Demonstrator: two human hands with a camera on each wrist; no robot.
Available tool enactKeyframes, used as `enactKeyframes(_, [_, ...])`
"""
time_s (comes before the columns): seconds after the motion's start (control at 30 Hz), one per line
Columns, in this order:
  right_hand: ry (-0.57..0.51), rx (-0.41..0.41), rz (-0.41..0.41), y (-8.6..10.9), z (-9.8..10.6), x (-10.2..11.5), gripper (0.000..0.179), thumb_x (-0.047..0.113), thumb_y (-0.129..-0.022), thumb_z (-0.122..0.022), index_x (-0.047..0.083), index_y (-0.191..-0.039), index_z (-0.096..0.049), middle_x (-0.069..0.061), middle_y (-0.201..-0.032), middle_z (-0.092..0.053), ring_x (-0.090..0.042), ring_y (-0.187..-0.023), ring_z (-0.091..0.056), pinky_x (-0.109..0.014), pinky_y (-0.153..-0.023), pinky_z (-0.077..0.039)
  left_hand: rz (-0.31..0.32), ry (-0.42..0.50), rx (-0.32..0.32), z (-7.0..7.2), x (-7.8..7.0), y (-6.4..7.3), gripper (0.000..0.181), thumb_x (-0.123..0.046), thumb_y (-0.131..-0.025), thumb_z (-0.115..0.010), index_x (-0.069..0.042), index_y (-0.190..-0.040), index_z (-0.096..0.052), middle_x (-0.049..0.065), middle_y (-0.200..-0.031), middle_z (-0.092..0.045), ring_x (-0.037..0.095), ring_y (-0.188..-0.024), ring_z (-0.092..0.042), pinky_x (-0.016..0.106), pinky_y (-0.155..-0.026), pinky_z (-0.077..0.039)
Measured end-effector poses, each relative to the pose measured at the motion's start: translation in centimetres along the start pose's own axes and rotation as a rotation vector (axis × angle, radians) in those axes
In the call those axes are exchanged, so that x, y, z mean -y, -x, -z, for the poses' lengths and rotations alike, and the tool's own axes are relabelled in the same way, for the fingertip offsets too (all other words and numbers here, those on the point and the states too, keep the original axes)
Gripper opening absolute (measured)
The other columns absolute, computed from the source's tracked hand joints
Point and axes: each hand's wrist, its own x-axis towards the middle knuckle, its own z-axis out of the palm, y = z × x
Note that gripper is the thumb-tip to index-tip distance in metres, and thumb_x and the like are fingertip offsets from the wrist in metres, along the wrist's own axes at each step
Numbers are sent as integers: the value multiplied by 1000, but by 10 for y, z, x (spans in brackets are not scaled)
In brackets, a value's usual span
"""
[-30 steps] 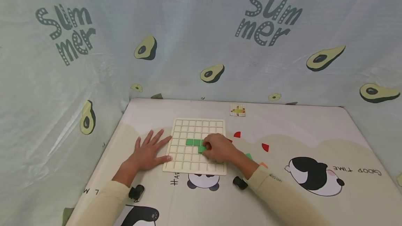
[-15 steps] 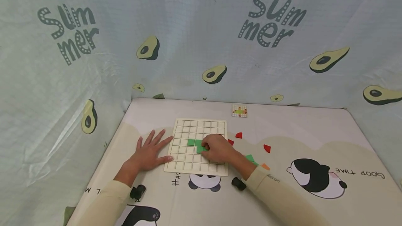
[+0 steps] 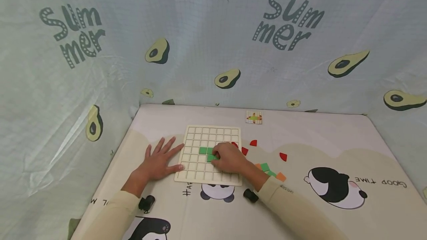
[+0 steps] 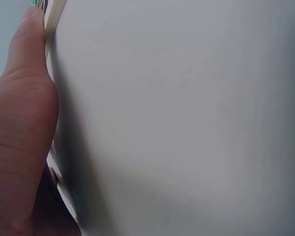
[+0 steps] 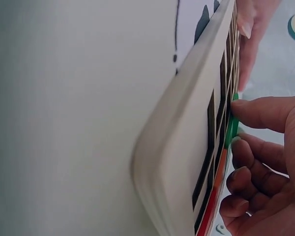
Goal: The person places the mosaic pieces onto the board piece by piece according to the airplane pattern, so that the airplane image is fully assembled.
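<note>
A pale square board (image 3: 195,176) with grid cells lies on the table, seen whole in the head view. My left hand (image 3: 155,164) lies spread beside it, index fingertip and thumb tip touching its left edge. Over the board's middle right, my right hand (image 3: 229,157) pinches a green square tile (image 3: 210,158) between thumb and a curled finger; the right wrist view shows this green tile (image 5: 233,123) edge-on against the grid. Just above it, green squares (image 3: 203,150) sit in a row, whose right end my fingers hide. Orange and red pieces show below the fingers in the right wrist view.
Several red quarter-round pieces (image 3: 253,143) lie right of the board. Green squares (image 3: 264,167) and orange pieces (image 3: 281,176) lie beside my right forearm. A small pattern card (image 3: 254,117) lies behind. A patterned curtain (image 3: 186,21) encloses the table's back and left.
My right hand has edged left across the board, and the lower green tile has shifted left with it, now beneath the upper row's second square. My left hand stays in place.
</note>
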Motion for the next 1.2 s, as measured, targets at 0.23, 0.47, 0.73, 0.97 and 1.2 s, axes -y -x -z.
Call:
enactKeyframes(0.23, [21, 6, -5, 1, 0, 3, 14, 19, -89, -77, 7, -97, -76, 5, -72, -55, -11, -74, -51, -25, -65, -42, 0, 2, 5, 0, 0, 1, 79, -62, -94, -65, -29, -161, -40, 11, -175, -21, 49, -161, -12, 81, -119, -7])
enactKeyframes(0.47, [10, 0, 16, 4, 6, -3, 12, 14, -90, -75, 8, -101, -78, 4, -79, -60, -11, -76, -52, -25, -67, -43, -10, -13, -3, 3, -2, 1, 80, -64, -93, -65, -29, -161, -40, 12, -175, -22, 50, -160, -13, 81, -119, -9])
enactKeyframes(0.73, [-7, 10, -23, 20, 18, -20, 11, 13, -91, -76, 13, -102, -79, 6, -85, -64, -10, -79, -55, -25, -71, -47, -5, -7, 12, 5, -5, 1, 80, -62, -94, -66, -28, -161, -39, 12, -175, -21, 50, -160, -12, 81, -119, -8])
enactKeyframes(0.97, [-37, 21, -59, 45, 40, -43, 13, 7, -90, -76, 15, -99, -80, 8, -90, -68, -12, -85, -56, -25, -73, -51, -15, -19, -7, 6, -5, 1, 78, -60, -94, -66, -27, -160, -41, 13, -174, -23, 51, -160, -15, 82, -118, -10])
enactKeyframes(1.2, [-63, 65, -102, 75, 62, -78, 18, 10, -89, -78, 15, -106, -79, 7, -95, -68, -12, -89, -56, -25, -76, -53, -12, -17, -1, 8, -7, 3, 78, -61, -94, -66, -27, -160, -41, 13, -174, -24, 51, -160, -15, 82, -118, -11])
